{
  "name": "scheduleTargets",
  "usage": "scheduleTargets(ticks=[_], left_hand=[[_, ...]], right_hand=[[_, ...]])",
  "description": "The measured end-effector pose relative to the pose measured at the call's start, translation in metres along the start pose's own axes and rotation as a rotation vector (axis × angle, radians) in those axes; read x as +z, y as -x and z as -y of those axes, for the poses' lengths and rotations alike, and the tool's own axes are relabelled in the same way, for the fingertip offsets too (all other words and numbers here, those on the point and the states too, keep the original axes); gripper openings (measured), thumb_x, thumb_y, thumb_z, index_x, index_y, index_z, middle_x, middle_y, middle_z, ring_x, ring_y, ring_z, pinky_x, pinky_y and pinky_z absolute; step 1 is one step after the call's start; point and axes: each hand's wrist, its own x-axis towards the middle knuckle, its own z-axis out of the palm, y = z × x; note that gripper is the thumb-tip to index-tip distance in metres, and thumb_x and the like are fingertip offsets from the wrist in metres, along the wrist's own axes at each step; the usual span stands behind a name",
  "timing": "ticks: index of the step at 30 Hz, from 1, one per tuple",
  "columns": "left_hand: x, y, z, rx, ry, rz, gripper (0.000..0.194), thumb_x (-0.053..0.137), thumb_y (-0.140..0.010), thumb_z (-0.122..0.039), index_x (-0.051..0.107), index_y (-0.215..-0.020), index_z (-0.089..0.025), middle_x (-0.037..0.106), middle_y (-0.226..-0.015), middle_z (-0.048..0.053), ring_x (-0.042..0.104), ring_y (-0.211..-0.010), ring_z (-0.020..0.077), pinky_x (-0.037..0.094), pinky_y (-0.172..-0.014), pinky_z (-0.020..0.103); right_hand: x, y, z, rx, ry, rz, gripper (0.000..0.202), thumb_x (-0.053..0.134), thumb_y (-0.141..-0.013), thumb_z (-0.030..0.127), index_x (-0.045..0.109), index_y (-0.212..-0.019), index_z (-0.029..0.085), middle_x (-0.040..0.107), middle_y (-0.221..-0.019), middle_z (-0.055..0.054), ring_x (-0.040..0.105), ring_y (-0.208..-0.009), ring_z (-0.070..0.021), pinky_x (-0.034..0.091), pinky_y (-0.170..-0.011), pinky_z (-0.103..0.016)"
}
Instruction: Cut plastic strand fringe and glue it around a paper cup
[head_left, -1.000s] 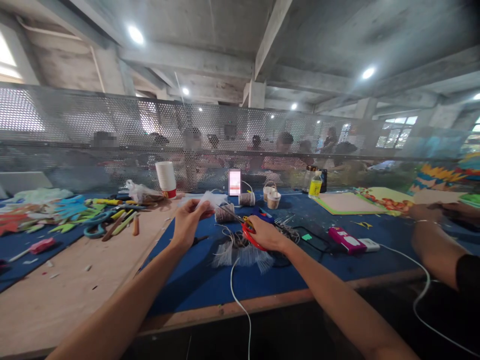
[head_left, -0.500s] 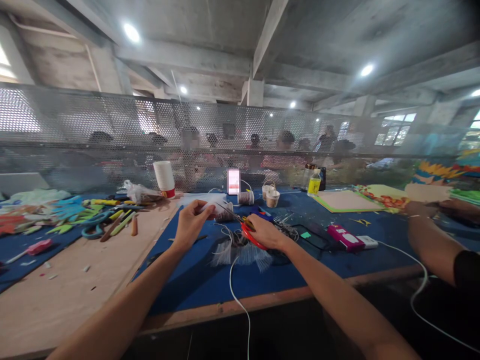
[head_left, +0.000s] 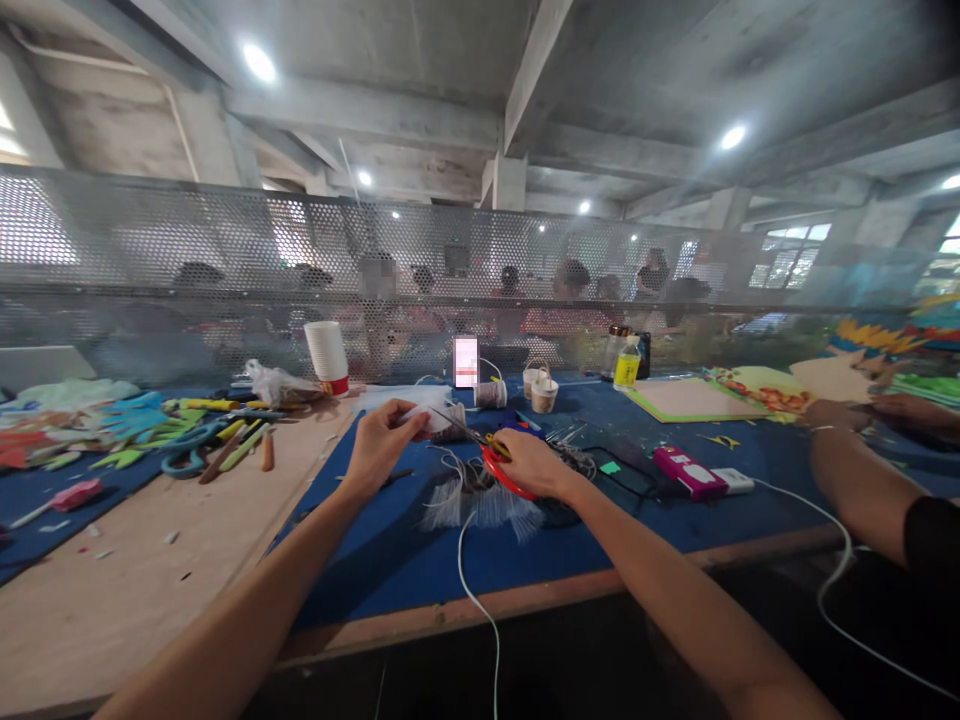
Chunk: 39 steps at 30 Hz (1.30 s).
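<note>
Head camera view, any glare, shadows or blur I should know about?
Head view: ceiling lights glare white. Head view: a shadow darkens the blue mat beside the left forearm. Head view: people behind the perforated screen look hazy, while the red-handled scissors are fairly clear; edges of the sheer white material are hard to tell.

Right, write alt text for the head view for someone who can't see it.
The right hand holds red-handled scissors, blades pointing toward sheer white material pinched in the left hand, over a cluttered blue surface. Beyond are a twine spool and stacked white cups; another person's arm enters from the right.
</note>
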Motion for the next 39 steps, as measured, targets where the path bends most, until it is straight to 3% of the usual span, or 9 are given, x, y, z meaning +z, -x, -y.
scheduleTargets(ticks=[10,39], left_hand=[[-0.0018,0.0003,-0.0049,-0.034,-0.04,0.025,0.037,0.08,-0.068,-0.047,0.069,-0.084,-0.015,0.071,-0.066,0.002,0.066,-0.061,0.0174,0.052,-0.062,0.027],[-0.0052,0.0014,-0.0052,0.023,-0.048,0.103,0.036,0.076,-0.074,-0.05,0.068,-0.082,-0.016,0.069,-0.065,0.002,0.062,-0.064,0.0166,0.047,-0.065,0.026]], right_hand=[[0.0008,0.0008,0.0006,-0.025,-0.007,0.006,0.03,0.055,-0.094,0.046,0.059,-0.087,0.018,0.062,-0.086,-0.004,0.05,-0.071,-0.0138,0.027,-0.061,-0.025],[0.0018,0.0005,-0.0028,-0.039,-0.032,0.031,0.031,0.056,-0.094,0.045,0.065,-0.085,0.017,0.067,-0.082,-0.004,0.052,-0.069,-0.0141,0.026,-0.061,-0.025]])
